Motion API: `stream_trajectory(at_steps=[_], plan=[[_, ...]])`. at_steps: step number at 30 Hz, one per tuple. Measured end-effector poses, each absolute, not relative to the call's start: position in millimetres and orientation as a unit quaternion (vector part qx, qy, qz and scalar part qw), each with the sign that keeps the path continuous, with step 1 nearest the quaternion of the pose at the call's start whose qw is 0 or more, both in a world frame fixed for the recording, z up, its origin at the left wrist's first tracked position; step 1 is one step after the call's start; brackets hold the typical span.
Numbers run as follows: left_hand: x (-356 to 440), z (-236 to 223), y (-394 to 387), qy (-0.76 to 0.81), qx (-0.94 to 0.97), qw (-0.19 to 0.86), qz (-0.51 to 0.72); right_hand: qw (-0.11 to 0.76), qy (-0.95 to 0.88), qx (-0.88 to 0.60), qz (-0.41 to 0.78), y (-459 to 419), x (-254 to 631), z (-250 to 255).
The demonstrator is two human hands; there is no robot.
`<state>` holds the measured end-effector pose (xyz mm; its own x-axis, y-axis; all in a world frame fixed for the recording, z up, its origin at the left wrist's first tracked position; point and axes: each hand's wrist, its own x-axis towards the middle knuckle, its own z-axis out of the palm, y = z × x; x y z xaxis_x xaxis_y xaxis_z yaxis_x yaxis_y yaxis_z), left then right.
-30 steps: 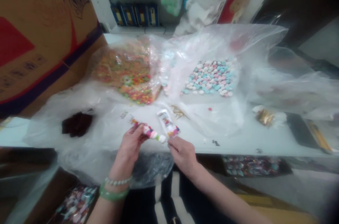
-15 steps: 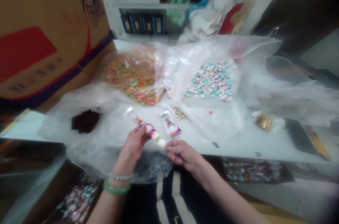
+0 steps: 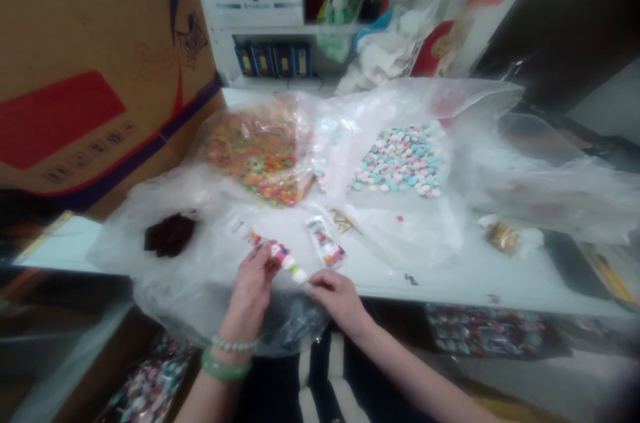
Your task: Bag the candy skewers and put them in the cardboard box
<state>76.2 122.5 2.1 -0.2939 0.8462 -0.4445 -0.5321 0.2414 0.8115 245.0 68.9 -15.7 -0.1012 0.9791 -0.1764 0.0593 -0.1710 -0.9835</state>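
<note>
My left hand is closed around a narrow clear packet of coloured candies at the table's front edge. My right hand pinches the packet's lower right end. A second filled packet lies flat on the table just beyond my right hand. Behind them, an open clear bag holds pastel pink, blue and white candies, and another bag holds small orange, green and red candies.
A big cardboard box stands at the left. A dark lump lies under plastic sheet at front left. Gold twist ties and a gold-filled packet lie on the white table. Shelves with boxes stand behind.
Both hands have stayed on the candy packet, working it slightly. The view has tilted down and shifted, so everything sits a little lower and further right in the picture.
</note>
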Motion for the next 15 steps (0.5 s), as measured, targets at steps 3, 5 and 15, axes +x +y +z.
stream_trajectory(at_steps=[3,5,15], plan=[[76.2,5.7,124.3,0.534,0.146,0.579,0.598,0.396,-0.578,-0.547,0.458,70.8,246.3,-16.9],[74.9,8.0,124.5,0.524,0.157,0.593,0.590,0.383,-0.588,-0.544,0.460,72.3,247.4,-16.8],[78.0,4.2,123.8,0.514,0.183,0.622,0.561,0.374,-0.241,-0.471,0.761,77.7,246.5,-11.8]])
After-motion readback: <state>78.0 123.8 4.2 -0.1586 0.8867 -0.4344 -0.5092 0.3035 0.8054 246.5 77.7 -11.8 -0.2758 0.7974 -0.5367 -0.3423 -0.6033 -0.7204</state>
